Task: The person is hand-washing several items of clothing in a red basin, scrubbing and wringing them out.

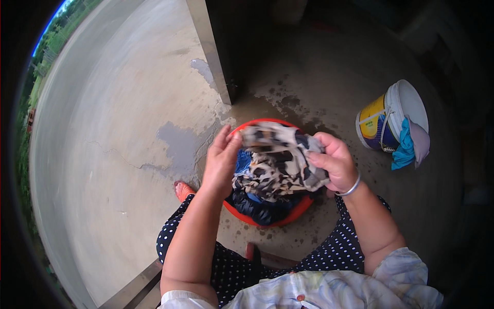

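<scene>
Between my hands a black, cream and grey patterned cloth garment [280, 165] is stretched out and bunched, partly blurred by motion. My left hand [224, 154] pinches its left upper edge. On the other side my right hand [334, 162], with a silver bangle at the wrist, grips the bunched right edge, thumb on top. Right below is a round red basin [293, 216], its rim showing above and under the cloth. In the basin lie dark clothes [257, 208] and a piece of blue fabric [243, 160]. The garment hides the basin's middle.
A white bucket [393, 110] with a yellow and blue label stands to the right, blue and mauve cloths [411, 144] hanging over its rim. Ahead, a post [212, 51] meets the concrete floor [113, 144]. Wet patches surround the basin. Beneath me is a wooden seat edge [136, 286].
</scene>
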A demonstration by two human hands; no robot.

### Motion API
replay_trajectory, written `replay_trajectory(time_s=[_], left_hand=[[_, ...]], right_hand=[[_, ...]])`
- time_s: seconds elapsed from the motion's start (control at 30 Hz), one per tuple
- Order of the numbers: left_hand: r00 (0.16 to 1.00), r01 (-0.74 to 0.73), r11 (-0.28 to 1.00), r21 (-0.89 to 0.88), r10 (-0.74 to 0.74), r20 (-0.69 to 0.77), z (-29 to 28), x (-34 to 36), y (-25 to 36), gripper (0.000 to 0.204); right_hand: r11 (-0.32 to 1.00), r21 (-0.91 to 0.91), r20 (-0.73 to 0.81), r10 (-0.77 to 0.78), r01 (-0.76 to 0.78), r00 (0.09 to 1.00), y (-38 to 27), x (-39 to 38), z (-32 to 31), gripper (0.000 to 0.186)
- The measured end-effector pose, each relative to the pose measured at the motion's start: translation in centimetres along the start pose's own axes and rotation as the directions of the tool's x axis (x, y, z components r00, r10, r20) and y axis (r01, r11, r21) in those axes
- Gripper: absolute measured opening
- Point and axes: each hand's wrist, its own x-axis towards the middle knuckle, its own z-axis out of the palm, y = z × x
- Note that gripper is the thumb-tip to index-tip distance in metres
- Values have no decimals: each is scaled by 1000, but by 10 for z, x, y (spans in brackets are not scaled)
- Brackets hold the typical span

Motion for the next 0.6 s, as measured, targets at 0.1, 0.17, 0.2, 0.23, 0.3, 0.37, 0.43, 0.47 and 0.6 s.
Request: replay_trajectory(time_s=[0.1, 0.17, 0.2, 0.23, 0.3, 0.37, 0.43, 0.47, 0.6], left_hand=[[983, 151, 988, 14, -151, 100, 12, 3, -26, 43], [964, 228, 973, -24, -222, 149, 17, 0, -44, 33], [950, 272, 959, -81, -254, 183, 20, 2, -57, 31], [933, 331, 936, -124, -305, 191, 25, 1, -68, 27], [895, 403, 910, -92, -371, 247, 47, -11, -64, 22], [863, 396, 846, -357, -210, 459, 14, -17, -97, 26], [854, 311, 917, -251, -154, 496, 26, -12, -95, 26], [868, 244, 952, -187, -129, 480, 14, -20, -88, 26], [847, -5, 1000, 21, -7, 531, 23, 17, -60, 27]], right_hand=[[997, -58, 51, 61, -58, 997, -5, -3, 5, 17], [976, -162, 51, 156, -146, 986, -1, 2, 13, 15], [968, -202, 26, 155, -147, 988, -1, 4, 16, 13], [940, -316, 74, 161, -130, 984, 2, 6, 17, 17], [865, -499, 181, 163, -52, 970, 14, 4, 21, 24], [756, -634, 364, 108, 161, 925, 34, -7, 58, 32], [609, -751, 393, 101, 255, 914, 46, -24, 76, 40], [606, -753, 398, 112, 255, 910, 41, -31, 91, 43], [796, -500, 466, -87, 343, 881, 25, -43, 96, 54]])
